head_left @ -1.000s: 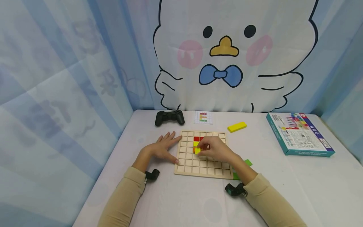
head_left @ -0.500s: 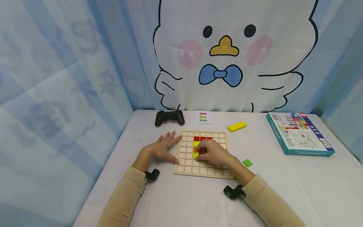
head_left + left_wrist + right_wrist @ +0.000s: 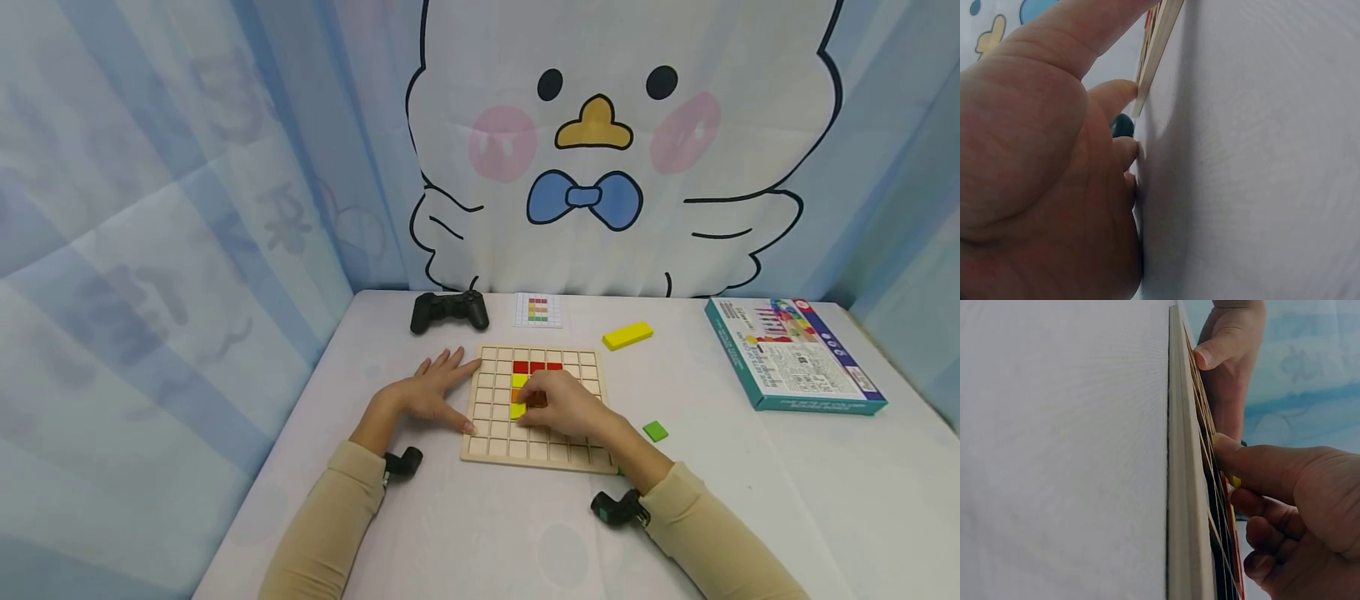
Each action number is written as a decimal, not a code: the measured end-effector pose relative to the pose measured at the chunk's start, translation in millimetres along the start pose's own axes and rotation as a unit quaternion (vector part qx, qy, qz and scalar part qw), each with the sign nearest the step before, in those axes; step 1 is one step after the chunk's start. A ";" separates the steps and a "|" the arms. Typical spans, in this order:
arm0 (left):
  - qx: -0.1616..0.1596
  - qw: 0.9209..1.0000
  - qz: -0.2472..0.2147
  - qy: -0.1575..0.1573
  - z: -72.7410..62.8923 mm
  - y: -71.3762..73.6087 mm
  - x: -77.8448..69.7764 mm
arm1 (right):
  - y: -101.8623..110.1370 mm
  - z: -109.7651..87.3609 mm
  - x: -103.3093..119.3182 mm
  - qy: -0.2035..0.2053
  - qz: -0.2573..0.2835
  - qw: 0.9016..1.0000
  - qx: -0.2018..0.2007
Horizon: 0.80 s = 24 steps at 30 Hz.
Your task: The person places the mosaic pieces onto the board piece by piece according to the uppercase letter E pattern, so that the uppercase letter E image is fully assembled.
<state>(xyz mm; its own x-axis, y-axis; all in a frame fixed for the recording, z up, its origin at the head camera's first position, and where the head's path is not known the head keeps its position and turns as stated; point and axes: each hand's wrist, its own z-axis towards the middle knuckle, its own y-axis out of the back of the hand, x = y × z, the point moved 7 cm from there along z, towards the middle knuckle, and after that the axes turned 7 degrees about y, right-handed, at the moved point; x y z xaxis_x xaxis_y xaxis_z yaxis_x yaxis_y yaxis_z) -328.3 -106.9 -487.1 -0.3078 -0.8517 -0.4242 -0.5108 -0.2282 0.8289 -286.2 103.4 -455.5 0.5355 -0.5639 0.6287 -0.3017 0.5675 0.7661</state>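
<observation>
A wooden grid board (image 3: 495,446) lies on the table, with red tiles (image 3: 537,367) in one row, and a yellow tile (image 3: 520,381) and an orange tile below them at the left. My right hand (image 3: 566,404) is over the board's middle, its thumb and index finger pinching a small yellow tile (image 3: 1235,481) at a cell under the orange one. That hand covers the cells to the right. Fingers spread, my left hand (image 3: 431,393) rests on the table, with thumb and index finger touching the board's left edge.
Behind the board are a black game controller (image 3: 448,312), a pattern card (image 3: 537,311) and a yellow block (image 3: 627,335). A green tile (image 3: 656,431) lies right of the board, another partly hidden by the right forearm. A teal-edged box (image 3: 795,354) sits at the right.
My right hand has lowered the yellow tile slightly toward the near side, into line below the orange tile. More red tiles now show. My left hand stays put.
</observation>
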 end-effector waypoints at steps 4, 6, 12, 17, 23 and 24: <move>-0.001 1.000 0.001 0.000 0.4 0.0 0.1 | -0.5 -0.3 -0.6 -0.004 0.005 1.000 0.005; 0.000 1.000 0.002 0.000 0.7 0.0 0.1 | 0.5 -1.0 -0.2 -0.001 0.006 1.000 0.006; 0.001 1.000 0.003 -0.002 1.1 0.2 -0.8 | 16.0 -5.0 5.2 0.027 -0.002 1.000 -0.016; -0.002 1.000 0.000 -0.002 1.1 0.5 -1.3 | 34.8 -13.5 3.6 0.041 0.005 0.998 -0.037; -0.003 1.000 -0.002 0.000 -0.2 0.4 -2.4 | 53.5 -29.3 -8.2 0.028 0.006 0.998 -0.047; -0.004 1.000 -0.002 -0.001 -0.4 0.6 -2.5 | 56.2 -32.8 -11.2 0.024 0.005 0.999 -0.046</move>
<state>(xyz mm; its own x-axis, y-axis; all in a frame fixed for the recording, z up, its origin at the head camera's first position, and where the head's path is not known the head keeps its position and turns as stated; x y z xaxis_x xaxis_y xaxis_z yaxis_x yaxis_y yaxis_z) -327.5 -105.1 -485.3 -0.3072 -0.8501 -0.4278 -0.5060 -0.2348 0.8299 -283.2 161.3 -423.9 0.5705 -0.5296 0.6278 -0.2354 0.6269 0.7427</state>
